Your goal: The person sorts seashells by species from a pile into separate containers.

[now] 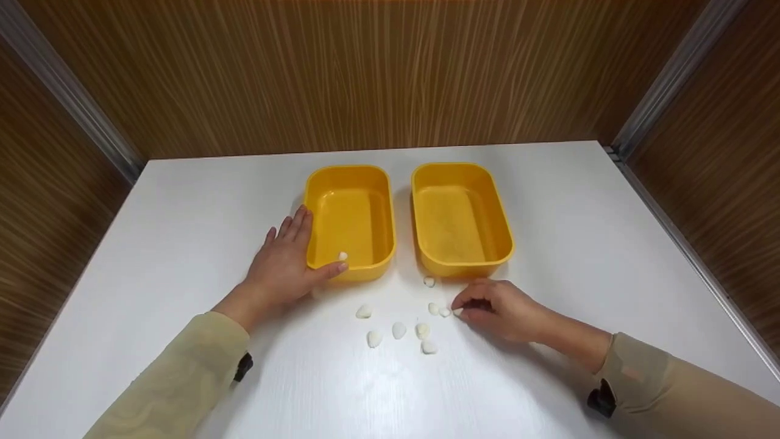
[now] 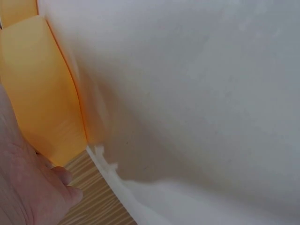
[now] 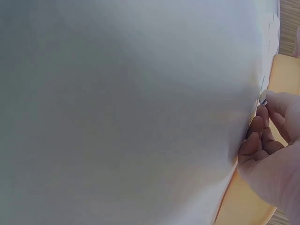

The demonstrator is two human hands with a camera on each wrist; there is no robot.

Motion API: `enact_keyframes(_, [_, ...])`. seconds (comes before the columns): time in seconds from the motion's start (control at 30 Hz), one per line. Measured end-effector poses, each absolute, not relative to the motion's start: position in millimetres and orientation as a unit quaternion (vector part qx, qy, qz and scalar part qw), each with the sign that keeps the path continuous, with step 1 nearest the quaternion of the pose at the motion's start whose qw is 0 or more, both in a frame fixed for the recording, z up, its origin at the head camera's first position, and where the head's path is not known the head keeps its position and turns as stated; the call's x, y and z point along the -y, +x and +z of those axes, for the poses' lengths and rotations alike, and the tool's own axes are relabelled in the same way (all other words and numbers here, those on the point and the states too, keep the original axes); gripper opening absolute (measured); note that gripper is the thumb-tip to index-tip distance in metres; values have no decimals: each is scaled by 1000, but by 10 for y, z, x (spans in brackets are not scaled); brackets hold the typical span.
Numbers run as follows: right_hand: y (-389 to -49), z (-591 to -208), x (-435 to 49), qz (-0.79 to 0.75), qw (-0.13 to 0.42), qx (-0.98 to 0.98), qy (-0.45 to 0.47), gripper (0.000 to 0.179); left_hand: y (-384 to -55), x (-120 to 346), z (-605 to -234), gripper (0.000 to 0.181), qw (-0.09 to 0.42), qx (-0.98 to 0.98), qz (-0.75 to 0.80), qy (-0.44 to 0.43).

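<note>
My left hand rests against the left yellow bin, its straight fingers along the left side and its thumb over the front rim. One small white seashell lies inside that bin near the front. In front of the right yellow bin, my right hand pinches a small white seashell between thumb and fingertip, close to the table. Two more shells lie just left of those fingertips, the nearer one being a small shell. The left wrist view shows the outer wall of a bin beside the hand.
Several loose shells, among them a pale oval shell, are spread on the white table in front of the bins. One shell lies close to the right bin's front. Wood-grain panels enclose the back and sides.
</note>
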State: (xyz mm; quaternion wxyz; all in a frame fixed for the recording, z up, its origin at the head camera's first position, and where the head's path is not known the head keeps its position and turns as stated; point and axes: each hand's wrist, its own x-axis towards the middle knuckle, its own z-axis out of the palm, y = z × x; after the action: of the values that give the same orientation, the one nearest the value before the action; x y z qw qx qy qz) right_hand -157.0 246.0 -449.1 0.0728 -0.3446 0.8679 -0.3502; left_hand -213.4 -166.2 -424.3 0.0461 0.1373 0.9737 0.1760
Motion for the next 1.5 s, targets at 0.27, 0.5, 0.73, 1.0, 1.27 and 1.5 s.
enact_keyframes(0.27, [-1558, -4482, -2465, -369, 77, -868, -323, 12, -2138, 1670, -4250, 126, 47, -974, 176, 133])
enact_keyframes(0.5, [-1555, -4404, -2474, -375, 53, -864, -332, 16, -2143, 1678, -4246, 125, 43, -974, 176, 137])
enact_keyframes(0.73, [-1561, -4153, -2389, -369, -4, -850, -376, 20, -2168, 1680, -4228, 127, 38, -974, 169, 147])
enact_keyframes(1.0, [-1698, -3759, -2111, -385, -30, -843, -374, 18, -2176, 1667, -4216, 125, 43, -973, 174, 143])
enact_keyframes(1.27, [-1948, -3599, -1697, -402, -39, -839, -365, 13, -2168, 1667, -4238, 126, 47, -973, 176, 141])
enact_keyframes(1.5, [-2150, -3614, -1337, -407, -40, -837, -364, 14, -2136, 1665, -4250, 125, 45, -974, 175, 138])
